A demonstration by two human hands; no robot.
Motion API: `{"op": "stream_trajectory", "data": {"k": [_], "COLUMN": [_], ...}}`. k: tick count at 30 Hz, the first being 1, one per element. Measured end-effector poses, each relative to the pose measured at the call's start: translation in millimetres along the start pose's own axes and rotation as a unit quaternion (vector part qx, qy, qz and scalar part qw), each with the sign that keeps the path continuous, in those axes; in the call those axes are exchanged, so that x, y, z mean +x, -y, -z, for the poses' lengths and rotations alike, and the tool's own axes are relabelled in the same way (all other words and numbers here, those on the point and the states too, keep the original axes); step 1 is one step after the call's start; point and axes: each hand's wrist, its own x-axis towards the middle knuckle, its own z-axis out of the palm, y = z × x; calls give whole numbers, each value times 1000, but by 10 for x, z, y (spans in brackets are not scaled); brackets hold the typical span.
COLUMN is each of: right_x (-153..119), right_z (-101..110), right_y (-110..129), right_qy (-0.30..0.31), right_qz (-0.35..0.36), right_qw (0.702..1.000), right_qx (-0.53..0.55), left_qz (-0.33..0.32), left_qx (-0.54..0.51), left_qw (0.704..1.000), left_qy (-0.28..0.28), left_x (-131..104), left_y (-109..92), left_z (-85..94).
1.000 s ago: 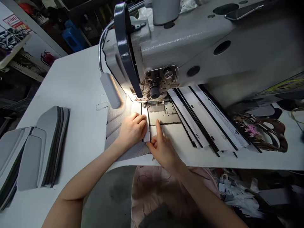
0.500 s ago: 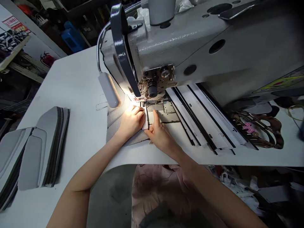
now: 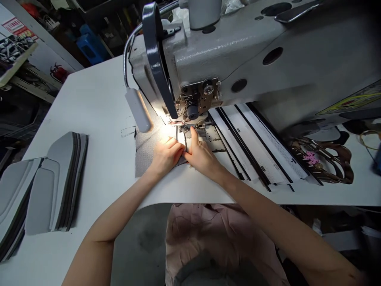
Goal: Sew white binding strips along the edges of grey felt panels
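Remotely, I watch the left hand (image 3: 167,155), fingers curled, pin the white strip (image 3: 181,138) along the grey fabric's (image 3: 145,161) edge under the sewing machine (image 3: 214,59), apparently keeping both aligned; the right hand (image 3: 202,159), half-open, steadies alongside, grip unclear. Both hands sit nearer the machine than moments earlier.

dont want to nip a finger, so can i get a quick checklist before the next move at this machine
1. Lamp lit over the work: ok.
2. Left hand on the fabric, by the strip: ok.
3. Right hand clear of the metal parts under the machine head: not ok, its index finger reaches right up to them.
4. Needle position: cannot tell, too small and glare nearby.
5. Fabric flat beneath the hands: cannot tell, they cover it.
6. Loose strips apart from both hands: ok.
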Motion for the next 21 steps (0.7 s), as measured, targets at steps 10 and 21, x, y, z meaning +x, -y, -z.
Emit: {"op": "stream_trajectory", "data": {"k": [10,21], "right_x": [-437,-472], "right_z": [-112,-77], "right_y": [-191,-163], "right_qy": [-85,-32], "right_qz": [182,204], "right_qw": [965,956], "right_qx": [-171,-209], "left_qz": [2,-46], "left_qx": [-84,-53], "left_qw": [996,997], "left_qy": [23,41], "left_x": [-90,-121], "left_y": [-40,-17], "left_z": [82,114]}}
